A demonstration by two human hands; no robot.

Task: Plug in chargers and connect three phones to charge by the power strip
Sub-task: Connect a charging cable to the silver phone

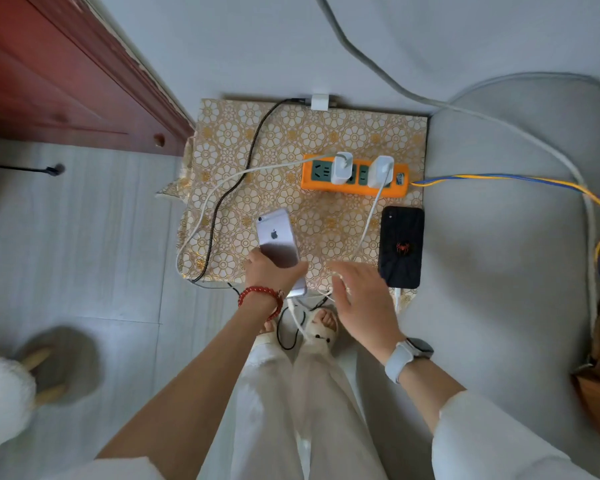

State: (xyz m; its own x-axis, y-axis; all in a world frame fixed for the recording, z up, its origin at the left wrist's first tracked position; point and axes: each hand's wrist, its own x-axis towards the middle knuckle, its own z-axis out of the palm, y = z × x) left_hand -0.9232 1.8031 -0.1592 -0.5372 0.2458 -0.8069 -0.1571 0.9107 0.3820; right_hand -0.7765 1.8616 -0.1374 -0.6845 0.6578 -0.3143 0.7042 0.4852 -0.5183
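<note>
Strip: the orange power strip (pixel 355 180) lay on the patterned table (pixel 326 129), near its right edge.
Chargers: two white bricks stood plugged into it, the left charger (pixel 342 168) and the right charger (pixel 381 171). A third white block (pixel 319 102) sat at the table's far edge with a black cable (pixel 253 147) running from it; whether it was plugged in could not be told.
Black phone: it (pixel 401 247) lay face down just below the strip, at the right edge. A white lead (pixel 368 230) ran from the right charger down toward its near end, so it was probably connected.
Silver phone: it (pixel 280 249) was tilted up off the table, back showing, with a white cable hanging from its lower end, apparently plugged in.
Left hand: it (pixel 269 271) was wrapped around the silver phone's lower half.
Right hand: it (pixel 359 292) hovered beside it, fingers loosely spread and holding nothing, though blurred.
Third phone: none in view.
Progress: seemingly two phones done, one left.
</note>
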